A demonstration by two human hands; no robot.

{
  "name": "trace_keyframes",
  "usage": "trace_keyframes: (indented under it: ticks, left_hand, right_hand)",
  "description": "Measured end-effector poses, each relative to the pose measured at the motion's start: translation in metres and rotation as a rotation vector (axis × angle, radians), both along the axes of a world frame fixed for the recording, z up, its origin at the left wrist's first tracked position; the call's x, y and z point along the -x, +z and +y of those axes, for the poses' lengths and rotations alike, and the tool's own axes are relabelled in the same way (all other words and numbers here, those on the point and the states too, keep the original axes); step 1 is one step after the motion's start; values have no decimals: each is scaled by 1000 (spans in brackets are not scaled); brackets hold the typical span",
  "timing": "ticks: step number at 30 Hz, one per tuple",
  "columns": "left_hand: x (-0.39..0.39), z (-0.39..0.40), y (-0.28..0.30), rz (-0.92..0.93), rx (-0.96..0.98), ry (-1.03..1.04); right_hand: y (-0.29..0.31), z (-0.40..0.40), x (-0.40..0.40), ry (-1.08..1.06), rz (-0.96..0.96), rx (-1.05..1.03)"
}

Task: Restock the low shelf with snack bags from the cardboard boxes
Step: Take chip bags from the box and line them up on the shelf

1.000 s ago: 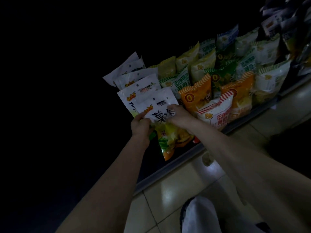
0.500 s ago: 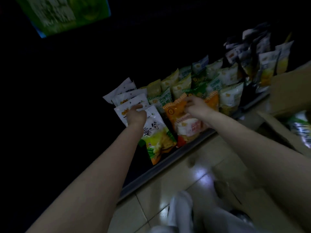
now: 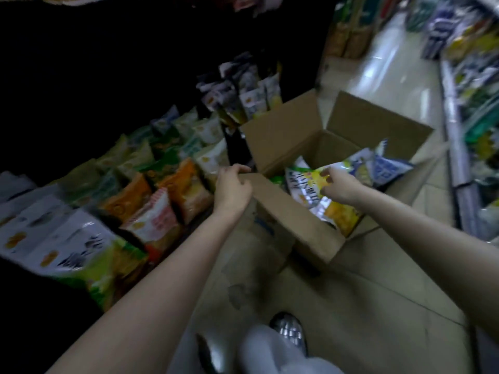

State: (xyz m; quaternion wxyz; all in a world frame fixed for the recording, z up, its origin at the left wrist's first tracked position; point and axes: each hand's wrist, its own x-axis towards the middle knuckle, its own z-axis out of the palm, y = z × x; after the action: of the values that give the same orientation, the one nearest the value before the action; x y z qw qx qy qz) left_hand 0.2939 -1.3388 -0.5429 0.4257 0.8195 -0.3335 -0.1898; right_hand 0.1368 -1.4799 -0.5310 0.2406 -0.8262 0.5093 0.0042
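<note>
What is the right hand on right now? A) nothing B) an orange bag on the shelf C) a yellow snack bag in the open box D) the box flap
C: the right hand has its fingers on a yellow snack bag lying inside the open cardboard box.

Dim shop aisle, glossy tiled floor (image 3: 391,76), stocked far shelving (image 3: 469,109).

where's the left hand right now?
In the head view, just left of centre: the left hand grips the near flap of the open cardboard box, between the shelf bags and the right hand.
</note>
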Motion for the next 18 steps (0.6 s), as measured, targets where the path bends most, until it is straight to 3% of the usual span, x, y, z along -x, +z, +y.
trace_keyframes:
  ticks: [5,9,13,18]
  left_hand:
    - [6,-70,-27,12,1,-75]
    - [6,-100,-64,-89,-135,-225]
    - [-2,-110,-98,-169,-321,-282]
    - [-13,-106,-115,-229,-366,-333]
  right_hand:
    - [-39,-45,20,8,14,1]
    - [-73,-78,1,85,24,2]
    - [-105,-105,-38,254,234,53]
    - [-137,-95,-73,681,544,375]
